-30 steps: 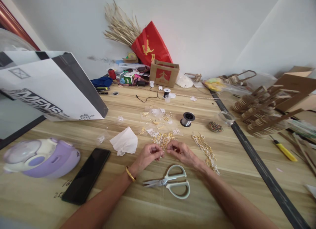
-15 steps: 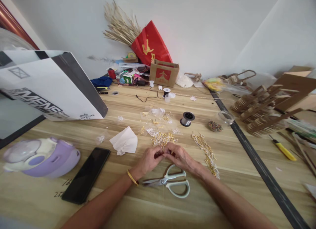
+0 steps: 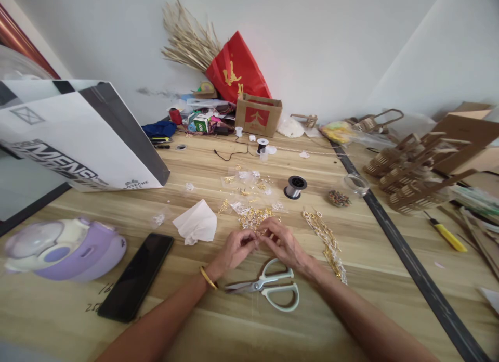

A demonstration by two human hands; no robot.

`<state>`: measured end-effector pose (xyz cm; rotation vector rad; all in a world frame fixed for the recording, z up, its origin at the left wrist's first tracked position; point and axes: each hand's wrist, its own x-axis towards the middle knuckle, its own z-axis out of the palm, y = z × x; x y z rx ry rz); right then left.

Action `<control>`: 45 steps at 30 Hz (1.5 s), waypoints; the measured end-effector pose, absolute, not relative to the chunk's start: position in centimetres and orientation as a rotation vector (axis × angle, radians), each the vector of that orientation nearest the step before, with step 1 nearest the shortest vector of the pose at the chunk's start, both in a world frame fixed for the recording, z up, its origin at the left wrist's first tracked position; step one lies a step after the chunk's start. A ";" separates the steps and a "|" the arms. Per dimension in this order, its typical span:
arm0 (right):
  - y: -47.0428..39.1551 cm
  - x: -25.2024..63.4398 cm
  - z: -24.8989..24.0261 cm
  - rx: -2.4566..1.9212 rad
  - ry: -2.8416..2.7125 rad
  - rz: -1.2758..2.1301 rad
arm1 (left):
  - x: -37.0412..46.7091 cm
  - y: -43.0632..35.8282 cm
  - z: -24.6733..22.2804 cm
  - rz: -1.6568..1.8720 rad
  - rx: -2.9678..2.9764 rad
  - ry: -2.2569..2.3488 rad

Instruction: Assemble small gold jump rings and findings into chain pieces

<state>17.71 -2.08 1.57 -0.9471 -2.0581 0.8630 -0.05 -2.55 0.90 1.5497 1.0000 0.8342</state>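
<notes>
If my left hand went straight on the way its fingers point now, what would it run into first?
Your left hand would most likely meet the fingertips of your right hand, which sit just ahead of it. Depth is unclear here, so I can't tell whether they touch.

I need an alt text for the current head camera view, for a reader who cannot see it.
Two bare hands, left and right, meet fingertip to fingertip beside a pile of gold and silver beads on a wooden table. Scissors lie just below; a wire spool and beaded strands lie nearby.
</notes>
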 end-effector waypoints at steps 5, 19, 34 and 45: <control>-2.0 18.0 1.3 -0.949 -2.001 0.611 | -0.3 -2.2 0.3 0.832 1.376 0.963; -1.9 18.0 1.4 -0.849 -2.285 0.576 | -0.3 -2.1 0.8 0.834 1.368 0.978; -2.4 17.7 0.6 -0.928 -2.329 0.423 | -0.2 -1.9 0.2 0.864 1.345 1.026; -3.0 17.5 0.3 -0.876 -2.536 0.006 | -0.3 -1.9 0.1 0.867 1.263 1.027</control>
